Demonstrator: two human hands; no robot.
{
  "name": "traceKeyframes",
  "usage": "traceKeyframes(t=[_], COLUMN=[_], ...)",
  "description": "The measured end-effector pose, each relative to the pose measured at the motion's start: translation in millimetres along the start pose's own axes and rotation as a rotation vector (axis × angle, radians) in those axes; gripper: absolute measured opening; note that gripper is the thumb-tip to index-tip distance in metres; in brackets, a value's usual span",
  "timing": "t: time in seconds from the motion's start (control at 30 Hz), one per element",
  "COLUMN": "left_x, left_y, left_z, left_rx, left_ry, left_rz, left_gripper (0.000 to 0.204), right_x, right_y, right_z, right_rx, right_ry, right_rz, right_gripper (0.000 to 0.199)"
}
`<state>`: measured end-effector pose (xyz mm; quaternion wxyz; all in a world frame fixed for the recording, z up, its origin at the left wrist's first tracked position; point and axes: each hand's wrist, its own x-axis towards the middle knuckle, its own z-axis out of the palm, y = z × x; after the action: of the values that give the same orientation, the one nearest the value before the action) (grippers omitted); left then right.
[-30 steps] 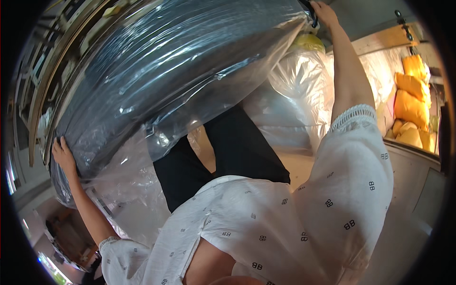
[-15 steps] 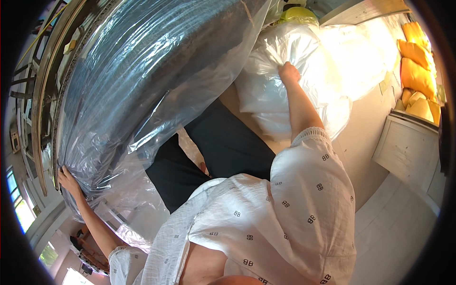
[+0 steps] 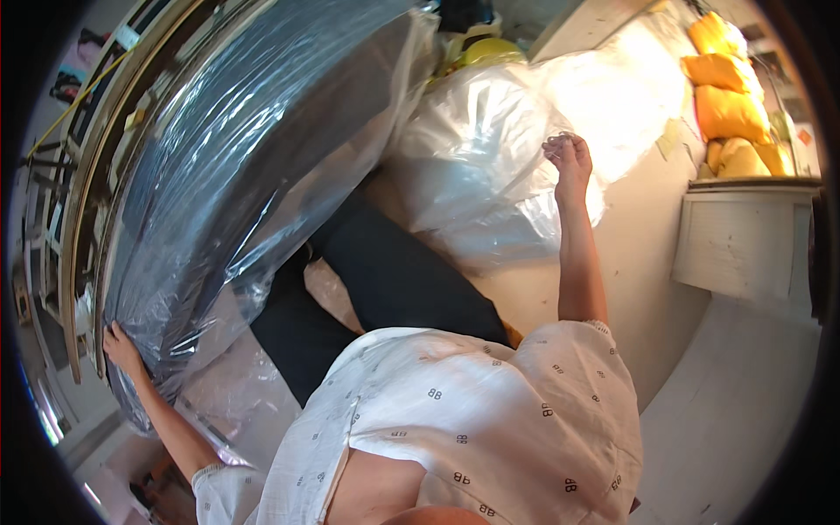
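My left hand (image 3: pixel 124 350) is closed at the lower left edge of a large clear plastic sheet (image 3: pixel 236 131). This sheet covers a long, dark, curved object (image 3: pixel 289 149) of a kind I cannot make out. At the right, my right hand (image 3: pixel 573 162) is raised in front of a full, whitish plastic bag (image 3: pixel 477 131). Its fingers are curled together, with small shiny glints at the tips. Whether those glints are a bit of plastic or something else is too small to tell.
Yellow bundles (image 3: pixel 731 105) are piled on a pale cabinet (image 3: pixel 739 232) at the right. A yellow, rounded thing (image 3: pixel 490 51) sits behind the whitish bag. Long curved strips (image 3: pixel 79 219) line the left side. A pale panel (image 3: pixel 586 26) juts in at the top.
My right hand has let go of the whitish bag's gathered top and moved right and slightly down. The bag has slumped. My left hand stays at the sheet's edge. The view has shifted.
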<state>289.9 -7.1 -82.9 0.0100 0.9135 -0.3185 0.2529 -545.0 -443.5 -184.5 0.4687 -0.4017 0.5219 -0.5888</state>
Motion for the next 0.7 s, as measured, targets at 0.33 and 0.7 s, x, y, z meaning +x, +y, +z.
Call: traceKeyframes(t=[0.33,0.7], left_x=[-37.7,-183.7], left_y=[324.0,518.2], left_z=[-169.5,-176.2], left_rx=[-1.186,-0.92], left_ry=[-0.07,-0.833], left_rz=[0.274,1.223], left_gripper=[0.031,0.042], right_x=[-46.5,-95.8], right_y=[-91.8,-216.2], right_z=[45.4,99.8], right_rx=[-0.212,0.075], right_ry=[-0.461,-0.572], right_rz=[-0.075,-0.229], right_gripper=[0.009,0.01])
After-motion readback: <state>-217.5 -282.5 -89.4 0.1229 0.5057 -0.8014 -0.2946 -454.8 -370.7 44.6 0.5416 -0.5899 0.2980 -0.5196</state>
